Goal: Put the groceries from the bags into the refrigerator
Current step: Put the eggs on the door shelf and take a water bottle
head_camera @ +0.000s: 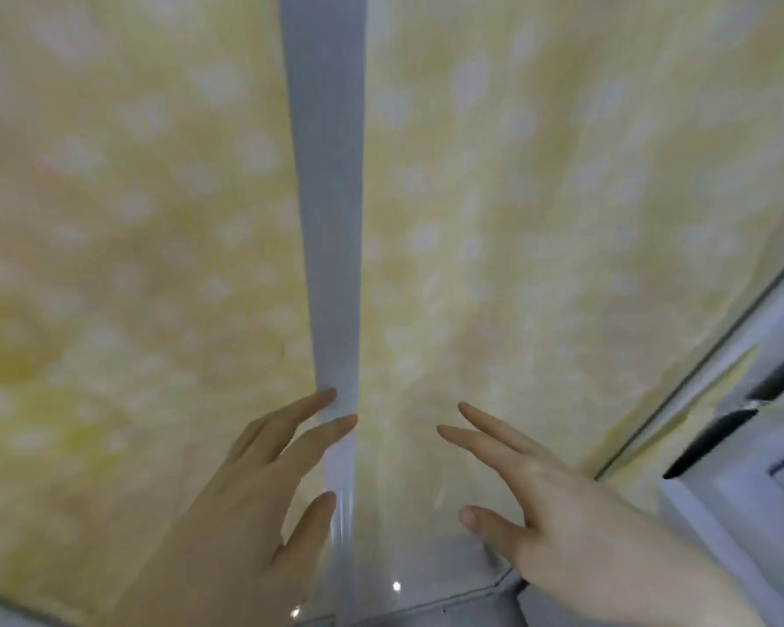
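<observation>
A refrigerator with two glossy yellow doors patterned with pale spots fills the view, its left door [123,246] and right door [539,219] both closed. A pale grey vertical strip [327,196] runs between them. My left hand [254,504] reaches up with straight fingers, the fingertips touching the grey strip at the left door's edge. My right hand [539,500] is spread with straight fingers close to the lower part of the right door; contact cannot be told. Neither hand holds anything. No bags or groceries are in view.
A white cabinet or frame edge [743,445] with dark gaps stands at the lower right, beside the right door. A grey glossy floor [408,595] shows at the bottom between my hands.
</observation>
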Demonstrator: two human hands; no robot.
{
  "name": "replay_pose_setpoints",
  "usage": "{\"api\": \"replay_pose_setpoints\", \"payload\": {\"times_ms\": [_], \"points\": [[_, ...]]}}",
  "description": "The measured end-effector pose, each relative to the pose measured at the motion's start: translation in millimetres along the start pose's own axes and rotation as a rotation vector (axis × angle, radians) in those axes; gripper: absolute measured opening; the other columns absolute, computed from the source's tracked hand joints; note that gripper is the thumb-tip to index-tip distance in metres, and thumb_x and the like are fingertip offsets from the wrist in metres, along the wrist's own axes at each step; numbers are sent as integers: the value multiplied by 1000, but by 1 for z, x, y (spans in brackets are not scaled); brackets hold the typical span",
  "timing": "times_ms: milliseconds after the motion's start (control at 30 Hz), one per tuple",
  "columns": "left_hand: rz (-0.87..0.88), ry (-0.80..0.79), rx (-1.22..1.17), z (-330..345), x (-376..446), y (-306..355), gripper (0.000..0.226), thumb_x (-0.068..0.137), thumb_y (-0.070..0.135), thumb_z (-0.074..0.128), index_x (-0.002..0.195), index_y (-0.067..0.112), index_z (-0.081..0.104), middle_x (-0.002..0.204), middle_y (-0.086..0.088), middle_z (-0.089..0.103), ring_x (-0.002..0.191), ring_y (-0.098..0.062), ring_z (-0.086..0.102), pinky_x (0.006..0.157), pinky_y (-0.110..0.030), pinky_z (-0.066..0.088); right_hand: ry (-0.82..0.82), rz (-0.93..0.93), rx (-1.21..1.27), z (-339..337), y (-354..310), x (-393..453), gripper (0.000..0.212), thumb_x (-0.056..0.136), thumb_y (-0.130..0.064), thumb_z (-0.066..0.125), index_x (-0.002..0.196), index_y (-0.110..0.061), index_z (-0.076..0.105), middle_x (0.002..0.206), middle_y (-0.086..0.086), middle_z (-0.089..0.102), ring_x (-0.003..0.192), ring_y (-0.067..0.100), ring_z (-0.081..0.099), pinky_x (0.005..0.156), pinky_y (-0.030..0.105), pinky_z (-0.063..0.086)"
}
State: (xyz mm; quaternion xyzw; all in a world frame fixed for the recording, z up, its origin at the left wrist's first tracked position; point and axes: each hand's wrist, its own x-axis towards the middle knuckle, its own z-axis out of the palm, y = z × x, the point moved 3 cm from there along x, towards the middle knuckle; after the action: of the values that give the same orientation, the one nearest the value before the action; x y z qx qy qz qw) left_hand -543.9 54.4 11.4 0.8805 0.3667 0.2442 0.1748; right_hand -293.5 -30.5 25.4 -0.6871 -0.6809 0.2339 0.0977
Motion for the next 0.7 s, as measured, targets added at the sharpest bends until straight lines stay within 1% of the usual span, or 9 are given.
{"api": "replay_pose_setpoints", "payload": {"times_ms": [133, 200, 300, 367, 433, 467, 533, 633, 700], "points": [[-212, 74, 68, 17, -31, -4, 59, 87, 39, 48, 145, 45, 43, 160, 29, 24, 144, -2, 31, 103, -30, 36, -146, -169, -71, 6, 5, 31, 67, 101, -50, 55, 152, -63, 14, 155, -49, -15, 148, -17, 7, 111, 8, 23], [-315, 103, 89, 22, -50, -6, 61, 89, 37, 52, 148, 45, 40, 163, 30, 14, 150, 0, 20, 110, -28, 30, -215, -247, -107, 16, 2, 44, 67, 101, -50, 54, 152, -63, 12, 154, -49, -16, 148, -16, 10, 106, 9, 26], [-501, 120, 128, 20, -91, -5, 64, 93, 38, 54, 153, 44, 32, 163, 32, -1, 154, 0, 4, 120, -29, 23, -320, -348, -150, 34, -16, 56, 66, 103, -51, 51, 151, -65, 8, 152, -51, -18, 148, -14, 12, 113, 16, 26], [-627, 144, 167, 11, -126, -1, 65, 97, 37, 56, 155, 47, 26, 161, 35, -12, 154, -2, -2, 123, -31, 20, -395, -446, -145, 48, -40, 60, 65, 104, -49, 50, 151, -65, 9, 153, -50, -17, 146, -13, 17, 109, 16, 26], [-752, 189, 232, -1, -167, 7, 66, 100, 39, 53, 153, 52, 16, 158, 37, -21, 153, 0, -9, 122, -22, 9, -453, -577, -147, 64, -73, 63, 64, 105, -45, 51, 151, -64, 10, 155, -46, -17, 149, -9, 14, 107, 18, 28], [-813, 218, 258, -6, -188, 12, 66, 100, 39, 50, 152, 55, 11, 157, 36, -23, 153, 1, -12, 120, -18, 4, -465, -651, -158, 73, -92, 62, 63, 105, -44, 51, 149, -65, 10, 156, -44, -16, 151, -8, 11, 110, 20, 28], [-920, 283, 293, -15, -237, 23, 66, 99, 41, 47, 151, 55, 9, 158, 34, -22, 153, -1, -12, 120, -18, 1, -487, -788, -194, 95, -130, 56, 63, 104, -46, 52, 143, -68, 7, 156, -44, -18, 153, -6, 9, 117, 22, 27], [-1071, 404, 361, -22, -319, 44, 68, 89, 39, 52, 154, 42, 32, 166, 26, -3, 156, -9, 7, 121, -27, 20, -525, -951, -202, 132, -184, 37, 67, 102, -49, 54, 151, -63, 10, 157, -44, -18, 153, -5, 11, 121, 21, 22], [-1158, 470, 380, -27, -371, 63, 69, 86, 40, 54, 153, 40, 37, 167, 24, 3, 155, -11, 11, 119, -27, 19, -534, -1062, -200, 161, -222, 16, 69, 101, -49, 55, 154, -58, 12, 158, -42, -17, 153, -7, 8, 120, 15, 15]]}}
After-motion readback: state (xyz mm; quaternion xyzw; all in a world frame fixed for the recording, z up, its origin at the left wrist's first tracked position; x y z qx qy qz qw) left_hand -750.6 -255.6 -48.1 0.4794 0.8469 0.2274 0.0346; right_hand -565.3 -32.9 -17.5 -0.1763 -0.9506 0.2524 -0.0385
